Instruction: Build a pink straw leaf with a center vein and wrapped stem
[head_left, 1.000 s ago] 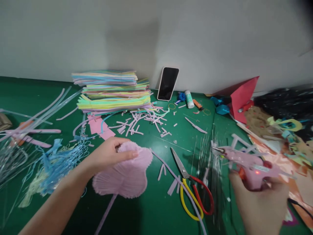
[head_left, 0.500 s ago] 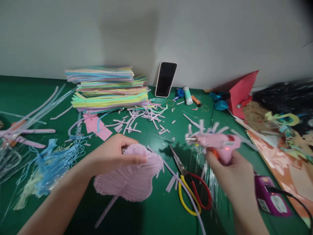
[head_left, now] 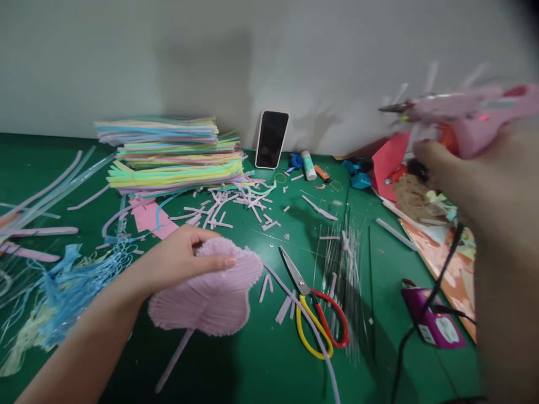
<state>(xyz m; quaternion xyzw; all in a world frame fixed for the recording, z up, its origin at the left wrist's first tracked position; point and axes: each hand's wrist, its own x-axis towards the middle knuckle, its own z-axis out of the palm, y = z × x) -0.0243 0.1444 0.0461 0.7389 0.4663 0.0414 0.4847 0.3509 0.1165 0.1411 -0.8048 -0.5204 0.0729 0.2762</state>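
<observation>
My left hand [head_left: 185,261] pinches the upper edge of a pale pink, ribbed, petal-shaped piece made of pipe cleaners [head_left: 210,297], thumb on top. A pink pipe-cleaner stem [head_left: 174,362] sticks out below it. High on the right, my right hand [head_left: 467,174] is wrapped round the handle of a pink hot glue gun [head_left: 458,109]. Its metal nozzle points left, a small red light shows on its body, and it is slightly blurred. Scissors [head_left: 314,308] with one yellow and one red handle lie between the hands, beside a long lilac pipe cleaner [head_left: 314,320].
Bundles of coloured pipe cleaners [head_left: 177,163] are stacked at the back, near a phone [head_left: 272,139] leaning on the wall. Cut pink bits [head_left: 223,205], thin wires [head_left: 351,286] and blue tassels [head_left: 92,292] lie about. A black cord [head_left: 438,292] hangs by a purple box [head_left: 435,325].
My right hand has lifted the glue gun up and to the right, away from the petal piece. My left hand still holds the piece. The view has shifted slightly to the right.
</observation>
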